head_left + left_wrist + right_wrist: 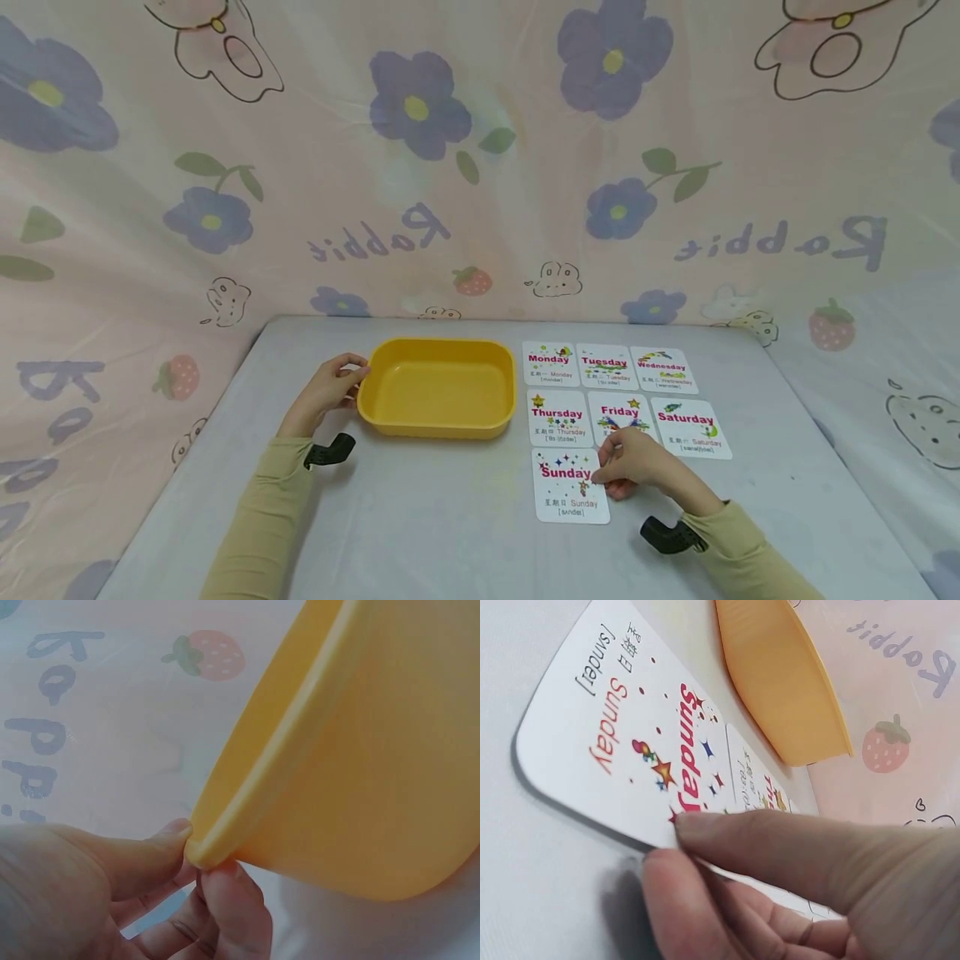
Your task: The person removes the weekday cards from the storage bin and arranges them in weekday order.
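My left hand (326, 392) pinches the left rim of a shallow yellow tray (437, 433), thumb on one side of the lip and fingers on the other. The left wrist view shows the tray's rim (270, 761) close up between thumb and fingertips. My right hand (636, 462) pinches the right edge of the white Sunday card (572, 504). In the right wrist view the Sunday card (577, 757) looks slightly tilted, with a shadow under its edge. Above it lie the Thursday card (557, 433) and the Friday card (611, 398), the latter partly hidden by my right hand.
The Monday card (550, 375), Tuesday card (606, 379) and Wednesday card (663, 379) form the back row, right of the tray. A Saturday card (690, 446) lies right of Friday. The white tabletop (420, 533) meets a printed curtain (510, 208) at its back edge.
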{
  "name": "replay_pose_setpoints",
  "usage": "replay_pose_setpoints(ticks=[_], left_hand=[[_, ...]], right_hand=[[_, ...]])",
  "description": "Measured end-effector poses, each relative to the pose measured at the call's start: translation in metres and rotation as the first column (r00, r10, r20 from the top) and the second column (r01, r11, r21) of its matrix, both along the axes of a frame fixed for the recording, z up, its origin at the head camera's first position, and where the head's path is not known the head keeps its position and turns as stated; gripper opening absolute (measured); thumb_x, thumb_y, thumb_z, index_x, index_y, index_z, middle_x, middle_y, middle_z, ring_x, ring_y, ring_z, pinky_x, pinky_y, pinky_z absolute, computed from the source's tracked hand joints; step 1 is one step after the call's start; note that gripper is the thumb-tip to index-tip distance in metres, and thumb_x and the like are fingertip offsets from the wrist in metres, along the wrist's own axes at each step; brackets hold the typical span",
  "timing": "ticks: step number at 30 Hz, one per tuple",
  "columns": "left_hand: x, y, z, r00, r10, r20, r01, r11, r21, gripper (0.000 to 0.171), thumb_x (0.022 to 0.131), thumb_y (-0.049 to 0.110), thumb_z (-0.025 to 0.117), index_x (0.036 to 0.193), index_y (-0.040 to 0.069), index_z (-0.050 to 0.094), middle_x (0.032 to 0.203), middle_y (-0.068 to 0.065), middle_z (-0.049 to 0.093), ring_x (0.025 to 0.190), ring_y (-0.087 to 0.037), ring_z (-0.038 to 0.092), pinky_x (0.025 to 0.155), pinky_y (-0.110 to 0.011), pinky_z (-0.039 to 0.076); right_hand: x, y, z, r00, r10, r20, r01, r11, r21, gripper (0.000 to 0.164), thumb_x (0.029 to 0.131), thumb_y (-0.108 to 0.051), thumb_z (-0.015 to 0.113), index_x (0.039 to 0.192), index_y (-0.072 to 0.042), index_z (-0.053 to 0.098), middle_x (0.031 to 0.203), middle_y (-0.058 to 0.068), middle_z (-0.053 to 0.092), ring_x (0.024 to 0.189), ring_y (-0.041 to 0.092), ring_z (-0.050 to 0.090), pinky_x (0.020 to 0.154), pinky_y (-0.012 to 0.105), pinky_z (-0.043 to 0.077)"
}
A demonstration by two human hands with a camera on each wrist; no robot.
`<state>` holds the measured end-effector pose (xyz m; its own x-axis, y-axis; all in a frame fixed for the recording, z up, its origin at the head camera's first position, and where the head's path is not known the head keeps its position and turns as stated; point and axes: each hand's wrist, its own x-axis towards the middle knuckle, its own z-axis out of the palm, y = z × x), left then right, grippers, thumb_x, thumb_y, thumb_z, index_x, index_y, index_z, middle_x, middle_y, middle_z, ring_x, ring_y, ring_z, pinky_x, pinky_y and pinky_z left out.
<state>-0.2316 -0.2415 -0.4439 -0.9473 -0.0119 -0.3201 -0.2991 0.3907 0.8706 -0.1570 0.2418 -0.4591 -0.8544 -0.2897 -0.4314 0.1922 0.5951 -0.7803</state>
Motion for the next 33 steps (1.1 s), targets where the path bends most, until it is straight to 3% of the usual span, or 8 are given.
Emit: replay_pose_setpoints(ticks=[17, 25, 28, 33], left_hand=[[0.002, 0.001, 0.002, 0.999, -0.018, -0.035, 0.018, 1.000, 0.000, 0.035, 0.100, 0.025, 0.054, 0.125, 0.001, 0.049, 0.090, -0.011, 0.062, 0.072, -0.019, 0.059, 0.062, -0.028, 0.053], [0.004, -0.003, -0.003, 0.997, -0.008, -0.070, 0.008, 1.000, 0.003, 0.034, 0.099, 0.024, 0.054, 0.124, 0.001, 0.052, 0.092, -0.015, 0.062, 0.075, -0.019, 0.060, 0.062, -0.027, 0.053], [0.005, -0.004, -0.003, 0.996, -0.019, -0.082, 0.020, 1.000, 0.005, 0.035, 0.099, 0.024, 0.054, 0.124, 0.000, 0.051, 0.093, -0.015, 0.061, 0.075, -0.020, 0.060, 0.063, -0.028, 0.054], [0.008, -0.008, 0.001, 0.994, -0.030, -0.101, 0.031, 0.999, 0.008, 0.037, 0.102, 0.027, 0.048, 0.125, -0.002, 0.050, 0.096, -0.017, 0.059, 0.076, -0.021, 0.060, 0.066, -0.030, 0.055]], right_hand=[[0.001, 0.002, -0.002, 1.000, 0.010, -0.003, -0.010, 1.000, -0.020, 0.025, 0.076, -0.005, 0.078, 0.083, 0.001, 0.055, 0.062, 0.009, 0.061, 0.049, 0.015, 0.060, 0.048, 0.032, 0.054], [-0.005, 0.026, 0.009, 0.996, 0.088, 0.031, -0.082, 0.982, -0.173, 0.024, 0.093, -0.017, 0.063, 0.093, 0.006, 0.058, 0.071, 0.013, 0.064, 0.059, 0.020, 0.063, 0.055, 0.036, 0.056], [-0.011, 0.039, 0.018, 0.993, 0.122, -0.003, -0.120, 0.974, -0.192, 0.025, 0.097, -0.016, 0.057, 0.096, 0.009, 0.058, 0.079, 0.016, 0.065, 0.068, 0.025, 0.064, 0.060, 0.038, 0.056], [-0.019, 0.064, 0.033, 0.987, 0.119, -0.109, -0.133, 0.982, -0.131, 0.025, 0.098, -0.017, 0.055, 0.100, 0.008, 0.057, 0.089, 0.019, 0.065, 0.079, 0.031, 0.063, 0.069, 0.039, 0.055]])
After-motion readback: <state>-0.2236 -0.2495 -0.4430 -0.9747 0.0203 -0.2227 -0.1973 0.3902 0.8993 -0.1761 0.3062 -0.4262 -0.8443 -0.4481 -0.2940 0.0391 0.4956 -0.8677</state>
